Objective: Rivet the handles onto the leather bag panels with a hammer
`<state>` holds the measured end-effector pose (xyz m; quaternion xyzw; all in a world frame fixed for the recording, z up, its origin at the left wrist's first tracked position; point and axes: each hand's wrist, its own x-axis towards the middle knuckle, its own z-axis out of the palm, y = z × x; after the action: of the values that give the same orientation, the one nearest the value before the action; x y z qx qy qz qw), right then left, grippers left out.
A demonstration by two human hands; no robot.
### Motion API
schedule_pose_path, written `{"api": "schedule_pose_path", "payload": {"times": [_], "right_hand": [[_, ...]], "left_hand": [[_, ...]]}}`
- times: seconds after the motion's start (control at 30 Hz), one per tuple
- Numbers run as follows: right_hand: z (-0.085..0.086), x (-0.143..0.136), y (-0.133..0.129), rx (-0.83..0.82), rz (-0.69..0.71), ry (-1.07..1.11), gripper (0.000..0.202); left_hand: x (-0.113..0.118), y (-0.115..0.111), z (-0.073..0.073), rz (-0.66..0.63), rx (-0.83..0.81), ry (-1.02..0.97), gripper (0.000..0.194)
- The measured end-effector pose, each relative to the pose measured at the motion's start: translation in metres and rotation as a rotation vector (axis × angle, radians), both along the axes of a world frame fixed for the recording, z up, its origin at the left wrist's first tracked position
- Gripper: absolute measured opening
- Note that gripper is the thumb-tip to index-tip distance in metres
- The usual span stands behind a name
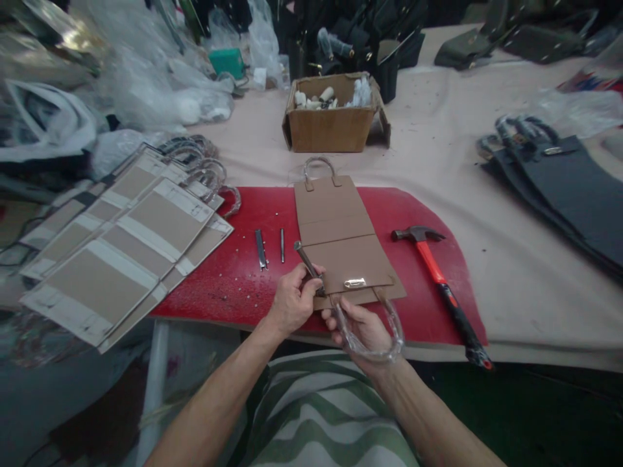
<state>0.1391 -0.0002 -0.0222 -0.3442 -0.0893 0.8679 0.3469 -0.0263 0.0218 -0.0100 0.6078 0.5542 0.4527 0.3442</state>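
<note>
A tan bag panel [341, 250] lies lengthwise on a red board [228, 279], with a shiny metal clasp plate [355, 283] near its close end. My left hand [294, 299] is closed around a dark metal punch [306, 259], which leans with its lower tip at the panel's near left edge. Gripping that near edge, my right hand [367, 329] has its thumb on top and its other fingers partly hidden below. A plastic-wrapped handle [398, 327] loops over this hand. At the panel's far end stands another wrapped handle [318, 159].
A hammer [431, 259] with a red and black grip lies right of the panel. Two small metal tools, a flat bar [261, 250] and a thin rod [282, 245], lie left. Stacked panels [146, 227], a cardboard box [328, 130] and dark panels [569, 188] surround the board.
</note>
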Motion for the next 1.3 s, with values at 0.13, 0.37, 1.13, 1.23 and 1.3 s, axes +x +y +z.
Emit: {"api": "schedule_pose_path", "payload": {"times": [0.13, 0.37, 1.13, 1.23, 1.3], "right_hand": [[0.005, 0.001, -0.018, -0.185, -0.114, 0.166, 0.024], [0.022, 0.010, -0.038, -0.399, -0.174, 0.089, 0.038], [0.042, 0.155, 0.072, 0.564, 0.325, -1.397, 0.006], [0.061, 0.144, 0.071, 0.420, 0.237, -0.953, 0.007], [0.077, 0.130, 0.059, 0.377, 0.114, -0.829, 0.014]], "left_hand": [[0.002, -0.002, -0.013, -0.036, 0.114, 0.108, 0.020], [0.006, -0.009, -0.031, -0.122, 0.324, 0.265, 0.023], [0.015, -0.015, -0.030, -0.062, 0.302, 0.287, 0.024], [0.017, -0.016, -0.027, -0.062, 0.283, 0.268, 0.024], [0.017, -0.016, -0.026, -0.060, 0.272, 0.258, 0.024]]}}
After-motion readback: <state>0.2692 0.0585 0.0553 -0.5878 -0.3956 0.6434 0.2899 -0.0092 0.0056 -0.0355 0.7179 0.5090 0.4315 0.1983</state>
